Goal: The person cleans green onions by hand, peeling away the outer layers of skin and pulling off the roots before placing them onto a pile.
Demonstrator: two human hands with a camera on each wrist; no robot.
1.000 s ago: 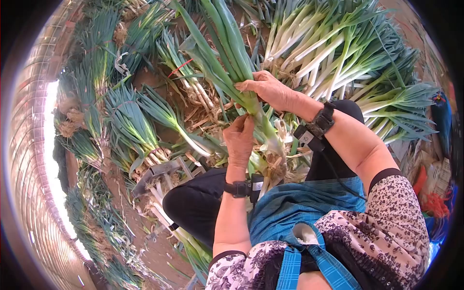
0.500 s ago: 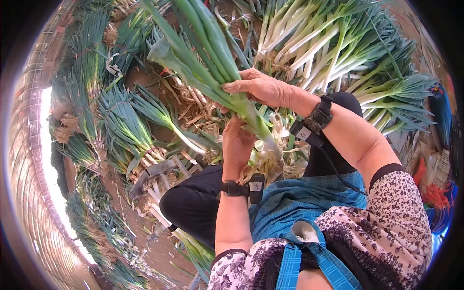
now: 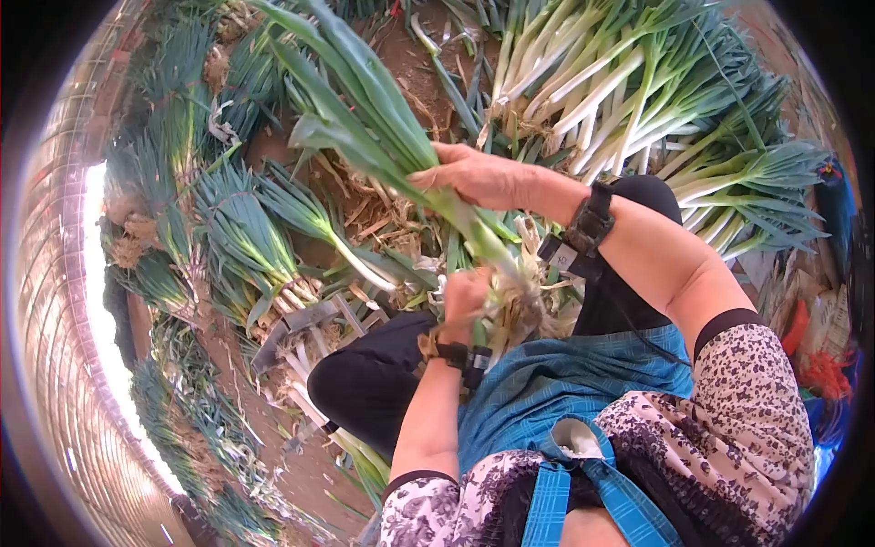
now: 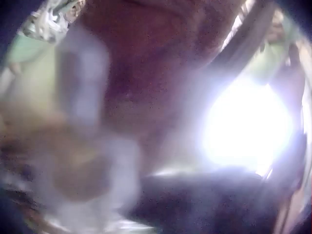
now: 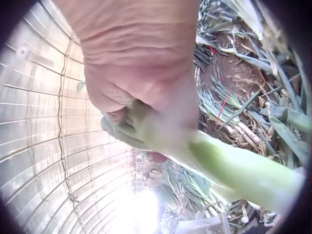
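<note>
My right hand [image 3: 483, 178] grips a large green onion [image 3: 478, 232] just where its thick green leaves begin to spread. The leaves point up and left, and the shaggy roots [image 3: 542, 314] hang low near the apron. In the right wrist view the pale green stalk [image 5: 229, 165] runs out from under the curled fingers. My left hand [image 3: 465, 296] is curled beside the lower stalk, blurred, pinching the onion's outer skin. A brownish strip [image 3: 427, 345] shows by the left wrist. The left wrist view is mostly blur and glare.
A large heap of green onions [image 3: 620, 91] lies at the upper right. Tied bundles [image 3: 241, 223] lie on the left, near a metal bracket [image 3: 296, 328]. Dry peelings [image 3: 387, 219] litter the soil in front of the knees. A ribbed translucent wall [image 3: 55, 301] curves along the far left.
The left hand has slid down the stalk toward the roots, away from the right hand. The right hand keeps its grip, shifted slightly left and down, and the green onion leans more to the left.
</note>
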